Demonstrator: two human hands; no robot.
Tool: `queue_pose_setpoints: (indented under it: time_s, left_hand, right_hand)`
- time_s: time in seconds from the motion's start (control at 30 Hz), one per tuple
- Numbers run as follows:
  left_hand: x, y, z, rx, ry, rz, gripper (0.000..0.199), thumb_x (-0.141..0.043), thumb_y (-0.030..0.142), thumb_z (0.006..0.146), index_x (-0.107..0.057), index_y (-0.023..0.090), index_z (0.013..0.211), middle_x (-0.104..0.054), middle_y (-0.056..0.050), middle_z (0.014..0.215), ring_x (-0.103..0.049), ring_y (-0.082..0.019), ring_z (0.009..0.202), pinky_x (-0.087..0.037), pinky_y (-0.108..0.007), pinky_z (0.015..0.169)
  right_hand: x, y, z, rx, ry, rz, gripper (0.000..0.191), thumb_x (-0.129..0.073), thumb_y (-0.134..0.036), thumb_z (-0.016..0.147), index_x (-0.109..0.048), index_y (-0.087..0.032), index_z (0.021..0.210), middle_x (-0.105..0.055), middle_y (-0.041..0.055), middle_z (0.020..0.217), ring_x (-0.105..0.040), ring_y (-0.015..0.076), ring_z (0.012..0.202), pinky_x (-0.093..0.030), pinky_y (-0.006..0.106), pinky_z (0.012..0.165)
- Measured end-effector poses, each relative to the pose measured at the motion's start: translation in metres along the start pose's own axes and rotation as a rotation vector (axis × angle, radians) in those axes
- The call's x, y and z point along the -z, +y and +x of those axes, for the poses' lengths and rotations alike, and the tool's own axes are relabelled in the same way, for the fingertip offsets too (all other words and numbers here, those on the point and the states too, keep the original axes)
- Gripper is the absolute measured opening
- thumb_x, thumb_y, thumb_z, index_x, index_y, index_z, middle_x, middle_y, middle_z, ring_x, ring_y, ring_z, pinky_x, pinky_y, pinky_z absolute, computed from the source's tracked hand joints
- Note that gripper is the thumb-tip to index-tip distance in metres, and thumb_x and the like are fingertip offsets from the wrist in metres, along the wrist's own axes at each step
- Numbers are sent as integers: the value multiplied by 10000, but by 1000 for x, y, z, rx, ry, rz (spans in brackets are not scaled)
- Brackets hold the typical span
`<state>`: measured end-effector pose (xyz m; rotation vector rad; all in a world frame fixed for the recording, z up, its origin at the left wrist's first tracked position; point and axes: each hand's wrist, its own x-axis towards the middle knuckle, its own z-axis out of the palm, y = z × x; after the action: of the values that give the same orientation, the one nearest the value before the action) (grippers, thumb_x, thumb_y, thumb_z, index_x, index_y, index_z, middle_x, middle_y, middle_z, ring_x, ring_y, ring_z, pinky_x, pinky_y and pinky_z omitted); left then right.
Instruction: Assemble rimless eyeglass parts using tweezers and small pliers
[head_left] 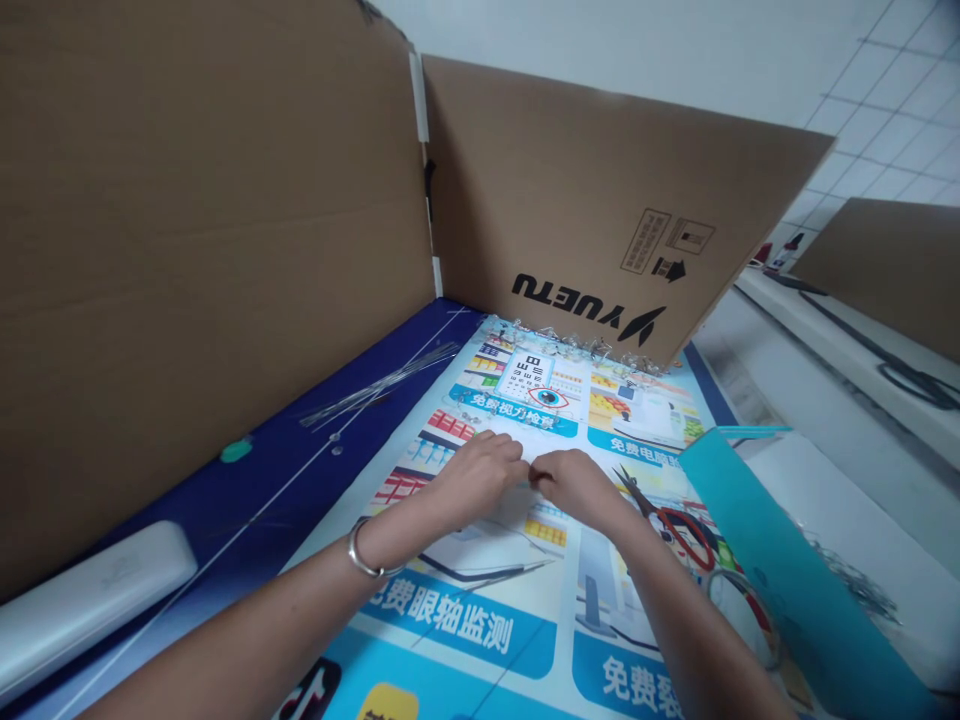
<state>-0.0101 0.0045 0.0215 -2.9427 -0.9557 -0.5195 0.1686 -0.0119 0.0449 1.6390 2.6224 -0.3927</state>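
Over the printed poster sheet (517, 690), my left hand (484, 475) and my right hand (574, 487) come together, fingertips nearly touching. Both are closed in a pinch; whatever lies between the fingers is hidden or too small to make out. A metal bangle (360, 550) circles my left wrist. Below my hands lie dark-handled tweezers (480, 573). Scissors with red handles (686, 537) rest beside my right forearm, close to a round roll (742, 612) partly covered by that arm. Thin straight wires (382, 385) lie in a bundle beyond my left hand.
Cardboard panels stand at the left (210, 200) and back (600, 210). Small bent wire pieces (592, 347) line the back panel's foot. At right, a teal-edged tray (780, 570) holds a wire pile (855, 582). A white case (97, 610) lies front left.
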Motion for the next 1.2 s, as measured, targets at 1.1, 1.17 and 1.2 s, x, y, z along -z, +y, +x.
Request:
queue_pose_setpoints:
  time_s: [1.1, 1.17, 1.2]
  left_hand:
    - [-8, -6, -1, 64, 229, 108, 227, -379, 134, 849, -593, 177, 909, -510, -48, 759, -412, -177, 781, -316, -327, 694]
    - [-8, -7, -1, 73, 246, 109, 239, -369, 132, 853, -596, 177, 914, -516, -49, 759, -411, -174, 776, -317, -324, 694]
    - [-8, -7, -1, 76, 253, 110, 243, -367, 131, 854, -597, 177, 916, -519, -49, 759, -412, -173, 775, -317, -322, 694]
  right_hand:
    - [-6, -2, 3, -111, 237, -189, 169, -431, -237, 847, -585, -219, 779, -566, 18, 793, -490, 141, 804, -305, 219, 635]
    - [-7, 1, 4, -109, 229, -187, 177, -426, -238, 851, -587, -218, 779, -566, 19, 793, -489, 138, 806, -307, 215, 647]
    - [-7, 1, 5, -108, 229, -189, 182, -422, -237, 852, -587, -218, 777, -565, 18, 794, -488, 137, 809, -308, 214, 652]
